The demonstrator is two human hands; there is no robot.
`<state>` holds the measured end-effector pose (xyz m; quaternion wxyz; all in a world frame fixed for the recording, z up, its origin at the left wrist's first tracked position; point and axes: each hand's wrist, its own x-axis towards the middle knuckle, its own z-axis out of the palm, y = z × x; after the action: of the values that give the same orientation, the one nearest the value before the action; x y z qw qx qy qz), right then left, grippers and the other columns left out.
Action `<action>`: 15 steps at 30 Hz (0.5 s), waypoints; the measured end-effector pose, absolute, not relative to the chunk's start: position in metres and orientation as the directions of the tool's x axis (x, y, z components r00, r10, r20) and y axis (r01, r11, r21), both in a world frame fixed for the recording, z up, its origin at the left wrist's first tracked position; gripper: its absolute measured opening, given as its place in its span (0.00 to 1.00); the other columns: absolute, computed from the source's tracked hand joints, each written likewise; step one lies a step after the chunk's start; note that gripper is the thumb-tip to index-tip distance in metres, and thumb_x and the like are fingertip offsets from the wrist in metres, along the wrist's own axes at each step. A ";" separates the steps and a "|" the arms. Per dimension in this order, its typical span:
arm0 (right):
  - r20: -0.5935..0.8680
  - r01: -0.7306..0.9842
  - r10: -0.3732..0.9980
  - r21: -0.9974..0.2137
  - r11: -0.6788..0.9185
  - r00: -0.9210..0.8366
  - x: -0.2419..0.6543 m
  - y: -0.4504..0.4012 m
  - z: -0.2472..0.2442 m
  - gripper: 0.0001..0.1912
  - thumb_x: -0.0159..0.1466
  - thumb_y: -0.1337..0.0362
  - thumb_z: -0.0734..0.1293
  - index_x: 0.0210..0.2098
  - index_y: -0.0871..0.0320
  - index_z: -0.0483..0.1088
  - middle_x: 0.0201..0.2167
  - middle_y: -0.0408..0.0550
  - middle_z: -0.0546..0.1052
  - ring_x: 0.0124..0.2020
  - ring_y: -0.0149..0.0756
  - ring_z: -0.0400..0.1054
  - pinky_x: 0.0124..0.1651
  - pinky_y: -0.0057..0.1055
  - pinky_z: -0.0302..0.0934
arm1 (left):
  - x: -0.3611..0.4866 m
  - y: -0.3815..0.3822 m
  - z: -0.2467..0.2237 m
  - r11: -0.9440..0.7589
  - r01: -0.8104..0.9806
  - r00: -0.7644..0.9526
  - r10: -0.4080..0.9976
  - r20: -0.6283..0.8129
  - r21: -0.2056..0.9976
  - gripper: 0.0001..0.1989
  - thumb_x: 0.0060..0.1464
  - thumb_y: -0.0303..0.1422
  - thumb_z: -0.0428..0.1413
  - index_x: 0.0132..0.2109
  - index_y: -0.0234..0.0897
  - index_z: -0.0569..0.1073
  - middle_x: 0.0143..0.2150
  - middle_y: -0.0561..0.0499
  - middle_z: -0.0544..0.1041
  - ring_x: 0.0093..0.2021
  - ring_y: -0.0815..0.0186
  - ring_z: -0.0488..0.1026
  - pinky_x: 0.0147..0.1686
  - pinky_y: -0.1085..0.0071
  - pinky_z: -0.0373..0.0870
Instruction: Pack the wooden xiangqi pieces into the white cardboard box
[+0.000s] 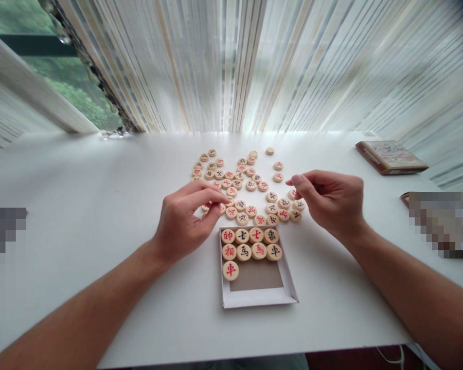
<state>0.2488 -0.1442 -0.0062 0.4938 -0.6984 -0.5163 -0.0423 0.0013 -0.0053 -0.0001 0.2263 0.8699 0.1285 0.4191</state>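
Observation:
Round wooden Chinese chess pieces (pixel 251 210) with red or black characters lie scattered over the white table. My left hand (pixel 193 216) is at the near left of them, its thumb and forefinger drawn together at a piece (pixel 230 201) that the fingertips partly cover. Whether that piece is gripped cannot be made out. On the other side, my right hand (pixel 327 203) is closed in a pinch above the right edge of the scatter; anything between its fingertips is hidden. Closer to me, a shallow white box tray (pixel 289 295) holds several pieces in rows, with a red one (pixel 230 270) alone in the third row.
A box with a printed lid (pixel 393 155) lies at the back right of the white table (pixel 100 205). Blurred-out objects sit at the right and left edges. Striped curtains (pixel 235 67) hang behind the table, beside a window at the left. A white cable (pixel 399 354) shows below the front edge.

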 end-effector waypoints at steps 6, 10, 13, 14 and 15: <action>0.566 0.766 0.682 -0.642 0.013 0.463 0.249 -0.145 -0.009 0.14 0.68 0.55 0.73 0.28 0.54 0.80 0.19 0.44 0.77 0.20 0.36 0.71 0.22 0.31 0.60 | 0.001 -0.005 0.000 -0.867 0.027 0.618 0.405 0.673 0.497 0.11 0.59 0.18 0.59 0.38 0.37 0.83 0.39 0.48 0.85 0.41 0.63 0.83 0.44 0.68 0.80; 0.564 0.763 0.682 -0.646 0.015 0.465 0.249 -0.145 -0.008 0.14 0.68 0.56 0.73 0.28 0.54 0.80 0.19 0.44 0.77 0.20 0.36 0.71 0.23 0.31 0.61 | 0.002 -0.005 -0.001 -0.865 0.032 0.618 0.411 0.670 0.501 0.11 0.59 0.19 0.59 0.38 0.38 0.83 0.39 0.49 0.85 0.41 0.63 0.83 0.44 0.68 0.80; 0.562 0.762 0.686 -0.648 0.018 0.462 0.249 -0.145 -0.008 0.14 0.68 0.57 0.73 0.27 0.55 0.80 0.19 0.44 0.78 0.20 0.35 0.71 0.22 0.31 0.60 | 0.002 -0.004 -0.001 -0.863 0.037 0.620 0.415 0.666 0.504 0.11 0.59 0.19 0.59 0.38 0.38 0.83 0.39 0.48 0.85 0.41 0.63 0.83 0.44 0.68 0.79; 0.561 0.762 0.689 -0.648 0.019 0.460 0.249 -0.145 -0.008 0.14 0.68 0.58 0.73 0.27 0.55 0.80 0.19 0.44 0.78 0.20 0.35 0.71 0.22 0.31 0.59 | 0.002 -0.004 -0.001 -0.863 0.037 0.621 0.415 0.666 0.503 0.11 0.59 0.18 0.59 0.38 0.38 0.83 0.39 0.48 0.85 0.41 0.63 0.83 0.44 0.69 0.79; 0.559 0.761 0.690 -0.648 0.019 0.459 0.249 -0.145 -0.008 0.14 0.68 0.58 0.73 0.27 0.55 0.80 0.19 0.45 0.78 0.20 0.34 0.71 0.22 0.30 0.59 | 0.002 -0.004 -0.001 -0.864 0.035 0.621 0.413 0.666 0.503 0.11 0.59 0.18 0.59 0.38 0.37 0.83 0.39 0.48 0.85 0.41 0.63 0.83 0.44 0.69 0.79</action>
<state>0.2487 -0.1451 -0.0082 0.4904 -0.6993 -0.5189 -0.0360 0.0016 -0.0042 -0.0015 0.2272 0.8710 0.1287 0.4160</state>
